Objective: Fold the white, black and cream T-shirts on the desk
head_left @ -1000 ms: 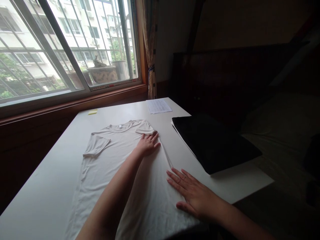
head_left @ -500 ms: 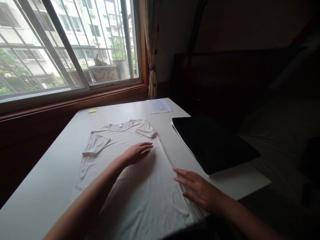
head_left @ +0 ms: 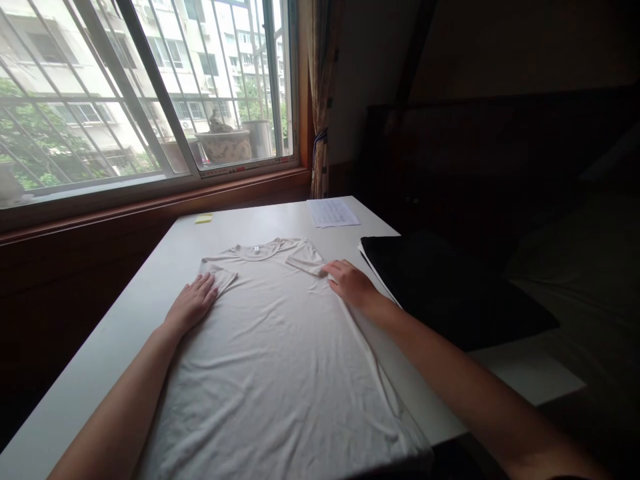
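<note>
A white short-sleeved T-shirt [head_left: 280, 347] lies spread out, its neckline toward the window and its hem toward me. Both sleeves are turned in over the body, and some creases run across the front. My left hand [head_left: 193, 301] rests flat on the sleeve at the left, fingers stretched out. At the edge of the other sleeve, my right hand [head_left: 353, 285] touches the cloth with its fingertips, the fingers extended and the thumb a little apart. The hem's far end near me runs off the bottom of the view.
Under the shirt is a white table [head_left: 135, 287]. A stack of black sheets or cloth [head_left: 450, 293] lies at the right. Printed papers [head_left: 333, 213] and yellow sticky notes [head_left: 203, 218] lie at the far edge, below a barred window [head_left: 200, 87] and a tied curtain [head_left: 321, 120].
My left hand has moved left from the shirt's middle onto the left sleeve. My right hand has gone from the lower side edge up to the right sleeve. The view has turned slightly left.
</note>
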Motion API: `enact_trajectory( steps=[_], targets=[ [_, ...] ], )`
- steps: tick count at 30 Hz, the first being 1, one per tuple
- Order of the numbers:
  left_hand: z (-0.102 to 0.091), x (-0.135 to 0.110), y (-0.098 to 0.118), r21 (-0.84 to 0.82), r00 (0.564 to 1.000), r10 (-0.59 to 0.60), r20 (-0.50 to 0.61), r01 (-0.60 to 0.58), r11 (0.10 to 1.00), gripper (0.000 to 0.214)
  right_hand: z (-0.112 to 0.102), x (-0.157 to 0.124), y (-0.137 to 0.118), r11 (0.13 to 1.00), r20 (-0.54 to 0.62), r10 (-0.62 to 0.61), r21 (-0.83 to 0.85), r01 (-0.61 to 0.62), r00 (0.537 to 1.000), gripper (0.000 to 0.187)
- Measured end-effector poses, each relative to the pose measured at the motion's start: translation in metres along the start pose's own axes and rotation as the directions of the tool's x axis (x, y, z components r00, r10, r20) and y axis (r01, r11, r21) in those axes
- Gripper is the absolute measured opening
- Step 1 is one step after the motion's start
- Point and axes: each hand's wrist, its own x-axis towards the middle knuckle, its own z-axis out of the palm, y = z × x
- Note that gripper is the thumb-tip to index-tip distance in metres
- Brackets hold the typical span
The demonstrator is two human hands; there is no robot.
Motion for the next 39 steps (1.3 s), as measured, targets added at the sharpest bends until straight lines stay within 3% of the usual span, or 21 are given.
enact_trajectory(
  steps=[3, 7, 12, 15, 18, 23, 28, 34, 39],
  targets=[
    [-0.001, -0.001, 0.004, -0.001, 0.999, -0.015, 0.043, 0.015, 1.000, 0.068, 0.017, 0.032, 0.003, 0.994, 0.035, 0.004, -0.111, 0.000, 0.999, 0.028],
    [-0.004, 0.000, 0.007, -0.007, 0.998, -0.029, 0.062, 0.029, 1.000, 0.069, 0.033, 0.055, 0.007, 0.993, 0.023, 0.008, -0.118, -0.006, 1.000, 0.019],
    [-0.003, -0.001, 0.008, 0.002, 0.998, -0.039, 0.057, 0.039, 0.999, 0.069, 0.043, 0.063, 0.010, 0.995, -0.058, 0.055, -0.081, -0.059, 0.997, 0.022],
    [-0.003, -0.002, 0.009, 0.015, 0.998, -0.043, 0.051, 0.042, 0.999, 0.068, 0.046, 0.060, 0.012, 0.999, -0.009, -0.006, -0.047, 0.005, 1.000, 0.015],
    [-0.004, -0.002, 0.010, 0.020, 0.998, -0.040, 0.047, 0.039, 0.999, 0.068, 0.043, 0.057, 0.020, 0.999, 0.049, -0.051, 0.016, 0.051, 0.997, 0.021],
    [-0.001, -0.001, 0.008, 0.026, 0.998, -0.036, 0.045, 0.034, 0.999, 0.069, 0.038, 0.065, 0.044, 0.983, 0.013, 0.161, 0.090, -0.161, 0.987, 0.026],
    [0.002, 0.000, 0.005, 0.028, 0.999, -0.034, 0.029, 0.034, 0.999, 0.068, 0.048, 0.082, 0.065, 0.914, 0.036, 0.390, 0.105, -0.391, 0.920, 0.029],
    [0.004, 0.001, 0.004, 0.029, 0.999, -0.039, 0.025, 0.038, 0.999, 0.067, 0.061, 0.098, 0.065, 0.869, 0.157, 0.465, 0.107, -0.483, 0.871, 0.035],
    [0.002, 0.003, -0.001, 0.029, 1.000, 0.005, -0.028, -0.004, 1.000, 0.064, 0.058, 0.100, 0.069, 0.867, 0.125, 0.490, 0.031, -0.497, 0.862, 0.032]
  ],
)
